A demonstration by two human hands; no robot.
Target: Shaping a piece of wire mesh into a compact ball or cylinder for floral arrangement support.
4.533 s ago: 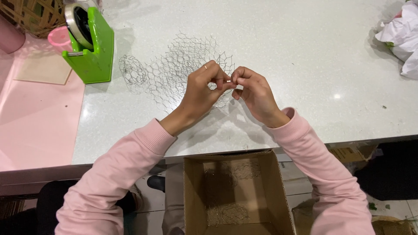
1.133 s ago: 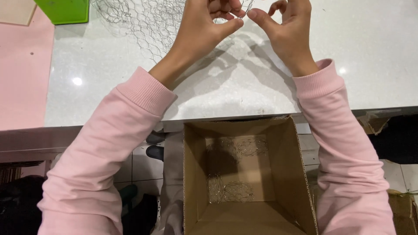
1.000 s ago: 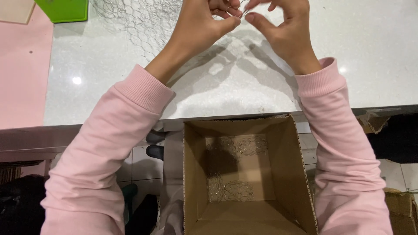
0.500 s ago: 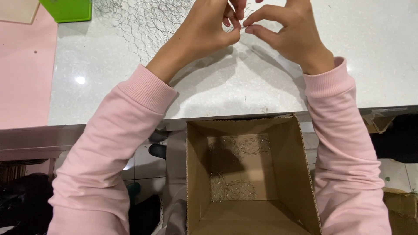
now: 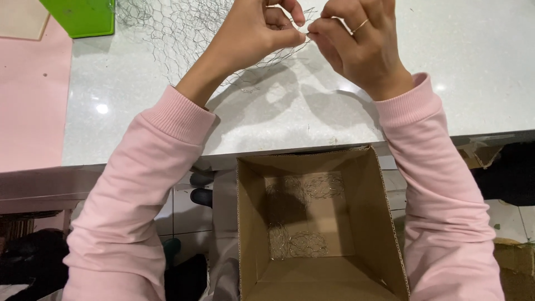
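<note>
A white speckled table (image 5: 479, 67) fills the far part of the view, with a pink mat (image 5: 33, 100) on its left side and a green plastic object (image 5: 83, 15) at the far left corner. Below the near edge of the table an open cardboard box (image 5: 251, 223) stands on the floor, and some small pieces of wire mesh (image 5: 305, 244) lie at its bottom.

The person's left hand (image 5: 253, 33) and right hand (image 5: 356, 42) meet above the table, and both pinch the near right edge of a sheet of hexagonal wire mesh (image 5: 184, 30). The fingertips are pressed together on the thin wire, almost touching each other — neither hand is loose. A thin ring is on the right hand.

The step in hand seems to be bending or twisting a wire end at the edge of the sheet. The next move probably calls for a small, firm rotation of the fingertips, with the left hand keeping the sheet steady.

The sheet lies mostly flat on the table — its long axis appears to run from the hands toward the far left, though its far part is cut off by the frame.
</note>
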